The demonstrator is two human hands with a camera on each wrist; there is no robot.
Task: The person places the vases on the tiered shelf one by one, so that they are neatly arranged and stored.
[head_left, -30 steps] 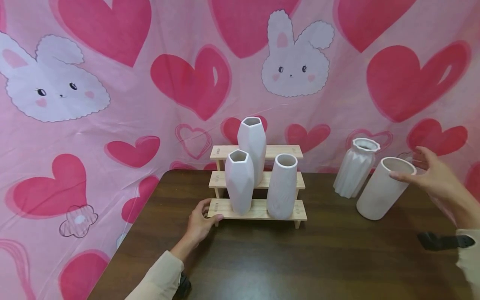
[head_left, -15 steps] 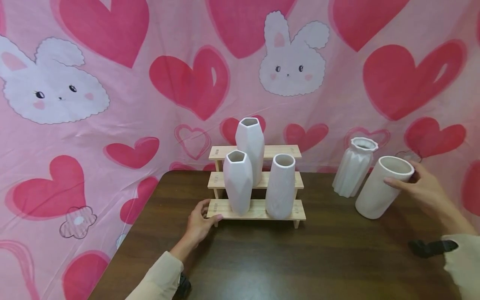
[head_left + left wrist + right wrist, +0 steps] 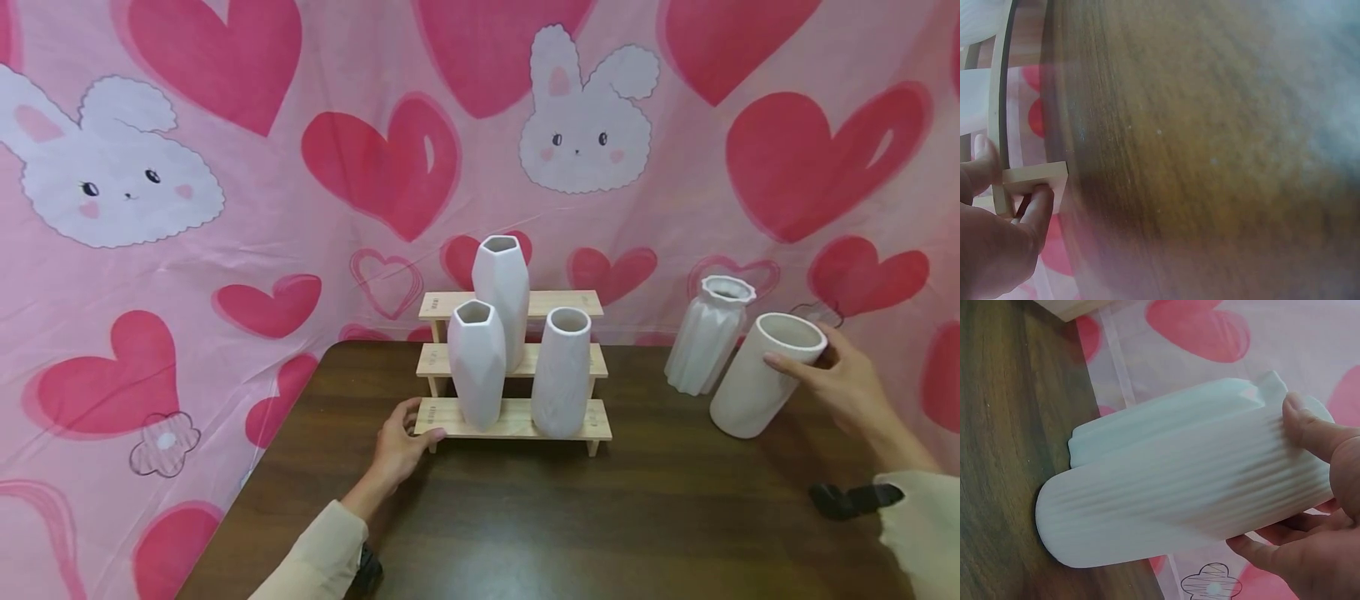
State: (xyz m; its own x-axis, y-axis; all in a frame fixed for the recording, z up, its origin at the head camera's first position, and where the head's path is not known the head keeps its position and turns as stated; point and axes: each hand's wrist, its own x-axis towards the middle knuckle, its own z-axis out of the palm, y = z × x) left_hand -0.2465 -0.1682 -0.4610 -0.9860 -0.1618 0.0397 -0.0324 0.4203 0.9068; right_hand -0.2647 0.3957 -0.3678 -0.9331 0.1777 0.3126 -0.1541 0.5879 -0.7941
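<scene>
At the right, my right hand (image 3: 847,383) grips a white cylindrical vase (image 3: 750,387) near its rim, thumb on the near side and fingers behind. Fine ribs run along this vase (image 3: 1185,487) in the right wrist view. My left hand (image 3: 400,439) holds the left end of the lowest step of a three-step wooden stand (image 3: 438,417), thumb on top; a finger reaches under it in the left wrist view. On the stand are a faceted vase (image 3: 478,367), a taller faceted vase (image 3: 504,279) behind it, and a tapered round vase (image 3: 562,375).
A white fluted vase (image 3: 705,342) with a scalloped rim stands just left of the cylindrical one, which overlaps it in the right wrist view. Everything is on a dark wooden table (image 3: 510,525). A pink cloth (image 3: 262,192) with hearts and rabbits hangs behind.
My right hand has moved in to the left, and its thumb and fingers have closed on the cylindrical vase near the rim. The left hand keeps its hold on the stand.
</scene>
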